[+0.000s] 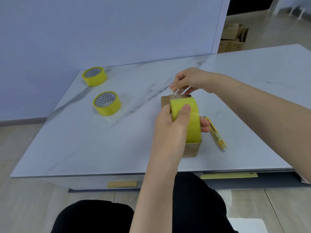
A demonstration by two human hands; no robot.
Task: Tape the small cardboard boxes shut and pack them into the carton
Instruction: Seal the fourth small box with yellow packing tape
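A small brown cardboard box (191, 149) lies on the marble table (84, 145), mostly hidden under my left hand. My left hand (170, 121) grips a yellow tape roll (191, 118) held over the box, thumb on the roll's outer face and fingertips showing past its right side. My right hand (188, 79) pinches the free end of the clear tape strip (178, 92) just above the box's far end. No carton for packing is seen on the table.
Two more yellow tape rolls (94, 76) (107, 103) lie flat at the table's left. A yellow utility knife (216, 133) lies right of the box. Brown cartons (233, 39) stand on the floor at the far right. My knees are below the table's front edge.
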